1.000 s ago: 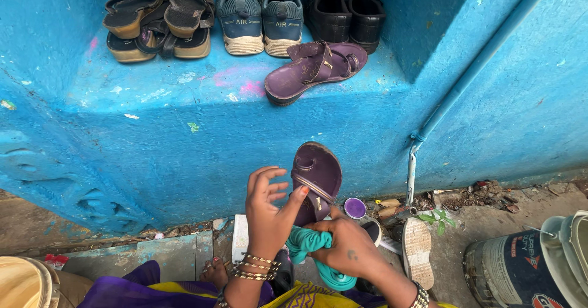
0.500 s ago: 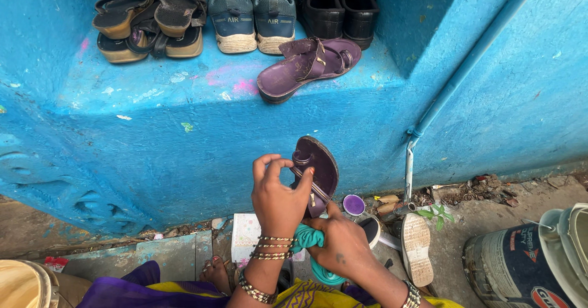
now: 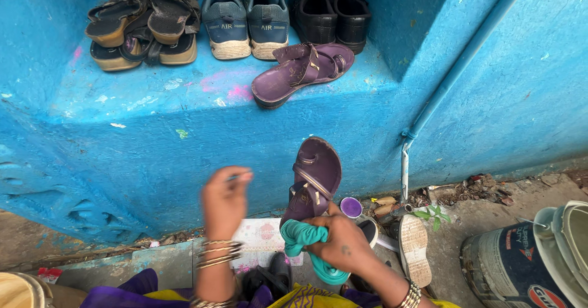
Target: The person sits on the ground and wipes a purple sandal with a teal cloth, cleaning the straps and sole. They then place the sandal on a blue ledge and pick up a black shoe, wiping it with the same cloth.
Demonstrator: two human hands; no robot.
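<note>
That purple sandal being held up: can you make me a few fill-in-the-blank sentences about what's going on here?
1. The right hand holds a purple sandal and a ____ cloth.
2. The matching sandal lies on the ____ ledge.
3. The left hand wears ____ at the wrist.

Missing words: teal; blue; bangles

The front half of the blue ledge (image 3: 153, 100) lies open toward its left front corner, while its back edge is lined with brown sandals (image 3: 144, 29), grey sneakers (image 3: 248, 23) and black shoes (image 3: 331, 14), and a purple sandal (image 3: 303, 72) sits at the front edge right of middle. Between the raised left hand (image 3: 223, 201) and the held purple sandal (image 3: 312, 182) there is a clear gap against the ledge wall. Lower right is crowded: a pipe (image 3: 404, 173), a small purple tin (image 3: 351, 207), an upturned shoe sole (image 3: 414, 250) and what seems a bucket (image 3: 520, 265) hem the right hand (image 3: 343, 244).
</note>
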